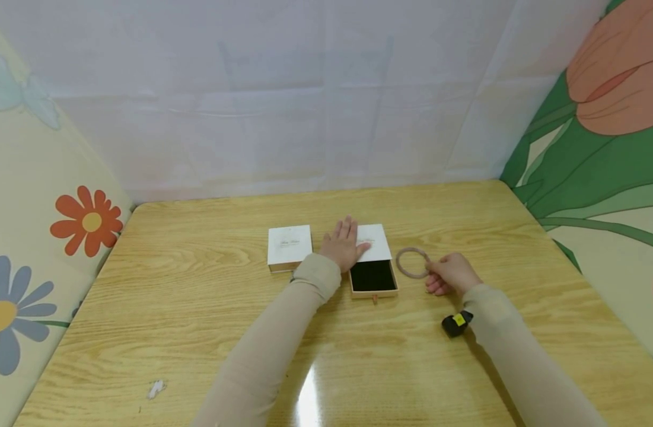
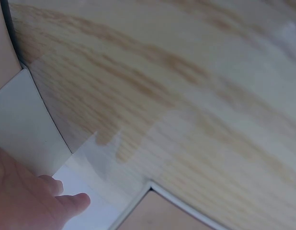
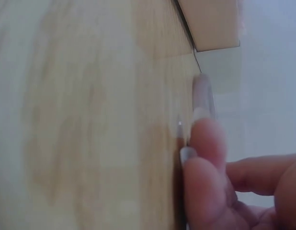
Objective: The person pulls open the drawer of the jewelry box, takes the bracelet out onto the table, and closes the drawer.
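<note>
- Left hand [image 1: 341,244], mine: fingers laid out straight, thumb set apart from them; gripping nothing; resting at the left part of a box cover, the thumb over its white top.
- Right hand [image 1: 454,274], mine: thumb and finger closed in a pinch on the right side of a bangle, remaining fingers bent beneath.
- Bangle [image 1: 398,264], one: slim, plain, pinkish brown; situated just right of the drawer box, its far side toward that box. Whether it touches the desk along its whole round, I cannot tell.
- Box cover [image 1: 376,242], white, faint lettering on top, partly under my left hand.
- Drawer [image 1: 379,293], tan walls, drawn out from the cover toward me; dark lining [image 1: 372,276] visible; small tab [image 1: 375,299] at the front.
- Second box [image 1: 290,244], white top with similar lettering, tan front side; standing left of my left hand, apart from the first box.
- Black device [image 1: 456,324], yellow mark, at my right cuff.
- Sleeves, a pair, pale beige: left sleeve [image 1: 275,350], right sleeve [image 1: 529,362].
- White scrap [image 1: 156,389], small, near the left front of the desk.
- Desk [image 1: 198,320], yellowish wood grain, glossy.
- Backdrop [image 1: 283,118], white cloth, creased; flowered panels at either side.
</note>
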The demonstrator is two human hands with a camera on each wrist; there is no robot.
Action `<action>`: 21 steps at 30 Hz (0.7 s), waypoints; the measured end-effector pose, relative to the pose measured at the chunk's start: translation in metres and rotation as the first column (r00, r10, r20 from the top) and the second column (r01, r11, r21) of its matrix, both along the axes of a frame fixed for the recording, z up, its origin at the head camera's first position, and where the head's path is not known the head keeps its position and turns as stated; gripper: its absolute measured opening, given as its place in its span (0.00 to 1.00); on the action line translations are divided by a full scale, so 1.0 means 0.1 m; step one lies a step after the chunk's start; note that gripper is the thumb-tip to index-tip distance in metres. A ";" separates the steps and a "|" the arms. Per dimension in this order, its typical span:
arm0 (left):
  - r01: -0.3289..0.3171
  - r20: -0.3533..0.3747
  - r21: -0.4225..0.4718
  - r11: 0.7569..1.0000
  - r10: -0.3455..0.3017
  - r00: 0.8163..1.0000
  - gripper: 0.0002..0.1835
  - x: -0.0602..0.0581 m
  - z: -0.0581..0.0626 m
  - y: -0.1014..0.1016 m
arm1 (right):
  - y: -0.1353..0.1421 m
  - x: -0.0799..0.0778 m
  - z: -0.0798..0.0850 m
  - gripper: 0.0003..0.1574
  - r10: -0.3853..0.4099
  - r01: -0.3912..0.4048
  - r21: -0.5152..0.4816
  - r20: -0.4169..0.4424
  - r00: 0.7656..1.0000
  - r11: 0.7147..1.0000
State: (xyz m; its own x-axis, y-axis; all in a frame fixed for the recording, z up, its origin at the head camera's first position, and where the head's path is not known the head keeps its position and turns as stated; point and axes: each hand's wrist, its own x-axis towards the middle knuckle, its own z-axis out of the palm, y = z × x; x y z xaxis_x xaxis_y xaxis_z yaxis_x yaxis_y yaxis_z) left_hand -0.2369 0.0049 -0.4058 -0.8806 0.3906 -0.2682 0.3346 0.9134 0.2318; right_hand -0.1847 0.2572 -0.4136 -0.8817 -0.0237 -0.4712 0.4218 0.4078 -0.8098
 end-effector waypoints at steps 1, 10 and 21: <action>0.000 0.000 0.000 1.000 0.000 1.000 0.38 0.00 0.00 0.00 | 0.00 0.00 0.00 0.16 0.000 0.000 -0.002 -0.002 1.000 1.000; -0.005 0.011 0.006 1.000 0.005 1.000 0.38 -0.02 -0.03 0.00 | 0.04 0.03 0.00 0.16 -0.005 0.004 -0.051 -0.035 0.999 0.999; 0.000 -0.002 0.009 1.000 0.000 1.000 0.38 0.01 0.01 -0.01 | 0.02 0.14 0.05 0.17 -0.048 0.044 -0.056 -0.074 0.996 0.997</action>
State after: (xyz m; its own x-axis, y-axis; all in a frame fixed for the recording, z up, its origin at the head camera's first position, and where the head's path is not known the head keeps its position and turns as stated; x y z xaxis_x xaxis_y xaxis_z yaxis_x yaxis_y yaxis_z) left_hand -0.2354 0.0040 -0.4045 -0.8810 0.3933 -0.2629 0.3355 0.9112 0.2389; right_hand -0.1711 0.2589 -0.4084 -0.9153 -0.0059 -0.4026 0.3762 0.3441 -0.8603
